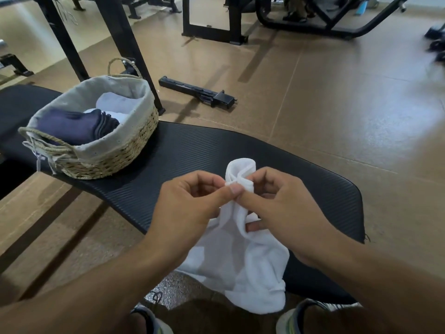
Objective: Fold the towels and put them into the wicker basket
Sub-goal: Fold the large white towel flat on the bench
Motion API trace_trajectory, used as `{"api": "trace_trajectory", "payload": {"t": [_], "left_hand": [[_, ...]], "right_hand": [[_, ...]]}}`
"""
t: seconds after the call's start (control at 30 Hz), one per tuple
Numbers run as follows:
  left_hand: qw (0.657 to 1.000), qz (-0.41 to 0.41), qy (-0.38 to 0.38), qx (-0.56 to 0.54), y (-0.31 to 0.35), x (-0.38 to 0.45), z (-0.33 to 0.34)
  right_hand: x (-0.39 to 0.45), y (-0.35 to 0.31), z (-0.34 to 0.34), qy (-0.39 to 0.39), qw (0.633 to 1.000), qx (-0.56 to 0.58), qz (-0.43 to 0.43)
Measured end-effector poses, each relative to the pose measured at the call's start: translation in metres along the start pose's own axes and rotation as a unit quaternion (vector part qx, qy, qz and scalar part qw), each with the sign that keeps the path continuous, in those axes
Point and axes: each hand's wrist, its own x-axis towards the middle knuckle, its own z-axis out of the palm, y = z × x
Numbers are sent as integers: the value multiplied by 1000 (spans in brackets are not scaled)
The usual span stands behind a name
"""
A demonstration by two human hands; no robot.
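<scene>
A white towel hangs bunched between my hands, its lower part draped over the near edge of the black bench pad. My left hand pinches its upper edge between thumb and fingers. My right hand grips the same bunched top from the right, fingers curled into the cloth. At the left on the pad stands the wicker basket with a grey cloth liner. Inside lie a folded dark blue towel and a white towel.
The pad sits on a brown gym floor. A black metal bar lies on the floor beyond the pad. Black machine frames stand behind the basket and across the back. My shoes show at the bottom edge.
</scene>
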Motion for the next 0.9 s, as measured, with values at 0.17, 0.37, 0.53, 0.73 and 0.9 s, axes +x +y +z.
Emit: {"api": "trace_trajectory", "payload": {"t": [0.17,0.37,0.53,0.73,0.9], "left_hand": [[1000,0,12,14,2,-2,2],[999,24,12,37,2,-5,1],[998,33,5,50,-4,-5,0],[998,45,-10,53,-1,-12,4],[997,29,-43,-61,1,-9,2]], "right_hand": [[1,3,-1,-3,998,-54,-24],[2,6,-2,-5,996,-83,-44],[-2,7,-2,-27,990,-128,-57],[-5,7,4,-2,985,-160,-67],[4,6,0,59,991,-92,-78]]}}
